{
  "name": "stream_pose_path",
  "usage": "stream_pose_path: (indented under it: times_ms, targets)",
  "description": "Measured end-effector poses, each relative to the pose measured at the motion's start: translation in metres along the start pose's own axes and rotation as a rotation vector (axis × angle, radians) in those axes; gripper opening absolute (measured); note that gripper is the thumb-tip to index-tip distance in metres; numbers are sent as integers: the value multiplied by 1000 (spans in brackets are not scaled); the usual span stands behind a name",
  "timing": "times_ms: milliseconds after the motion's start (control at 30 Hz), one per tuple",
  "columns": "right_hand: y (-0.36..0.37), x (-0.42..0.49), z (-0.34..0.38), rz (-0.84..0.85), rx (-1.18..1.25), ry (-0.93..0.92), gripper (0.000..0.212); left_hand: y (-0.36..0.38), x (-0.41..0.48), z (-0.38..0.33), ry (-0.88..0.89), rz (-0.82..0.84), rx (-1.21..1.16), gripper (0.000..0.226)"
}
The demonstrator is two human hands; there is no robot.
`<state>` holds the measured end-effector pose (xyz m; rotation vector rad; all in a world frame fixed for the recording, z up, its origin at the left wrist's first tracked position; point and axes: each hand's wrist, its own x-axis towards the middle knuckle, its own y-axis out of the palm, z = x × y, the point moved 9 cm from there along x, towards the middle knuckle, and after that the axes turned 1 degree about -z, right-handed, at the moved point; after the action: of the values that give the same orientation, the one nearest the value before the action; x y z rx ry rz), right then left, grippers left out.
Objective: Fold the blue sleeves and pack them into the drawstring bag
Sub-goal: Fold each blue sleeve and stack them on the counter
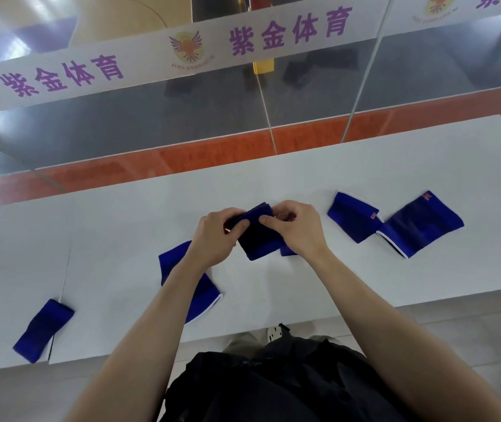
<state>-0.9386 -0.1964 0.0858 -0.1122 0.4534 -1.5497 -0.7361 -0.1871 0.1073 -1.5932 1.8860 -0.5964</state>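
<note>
Both hands grip one folded blue sleeve (257,236) just above the white table (121,226), at its middle. My left hand (215,236) pinches its left edge and my right hand (296,228) pinches its right edge, thumbs on top. A second blue sleeve (182,281) lies flat under my left forearm. Two more lie at the right: a smaller sleeve (353,216) and a larger one (420,225) with a white rim. Another blue sleeve (42,330) lies at the front left edge. No drawstring bag is recognisable in view.
A mirrored wall with a white banner (164,56) of purple characters stands behind the table. An orange floor strip (212,153) runs along the table's far edge. A black garment (273,385) hangs at my waist below the table's front edge.
</note>
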Motion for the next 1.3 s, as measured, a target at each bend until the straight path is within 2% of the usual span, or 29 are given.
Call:
stream_pose_path:
  times_ms: [100,133,200,267,333,467,567,700,767,967,1133,1300]
  targets:
    - [24,3,5,174,-39,11,55,-18,-8,23,-105,-47,-195,21]
    - [32,5,4,227,-54,28,54,-24,-11,33,-152,-56,-291,21]
    - [46,9,7,287,-45,31,35,-33,-20,54,-254,-52,-444,19]
    - [64,11,15,323,-34,14,23,-40,-31,72,-348,-43,-480,17]
    - [89,11,28,365,-92,-49,19,-50,-39,87,-415,-80,-518,19]
    - [153,9,54,447,-158,-136,19,-87,-52,123,-468,-251,-540,35]
    - [198,6,71,450,-187,-147,24,-115,-65,154,-472,-316,-506,36]
    - [261,-3,90,476,-210,-70,46,-152,-84,195,-496,-331,-637,29]
    - [290,-10,107,454,-196,-68,51,-178,-93,219,-512,-318,-678,28]
    - [375,-30,156,369,-214,-57,41,-258,-108,282,-445,-289,-631,18]
    - [424,-44,175,313,-243,-48,22,-301,-121,323,-442,-284,-611,33]
    - [439,-50,180,225,-232,-27,19,-335,-123,345,-377,-231,-515,21]
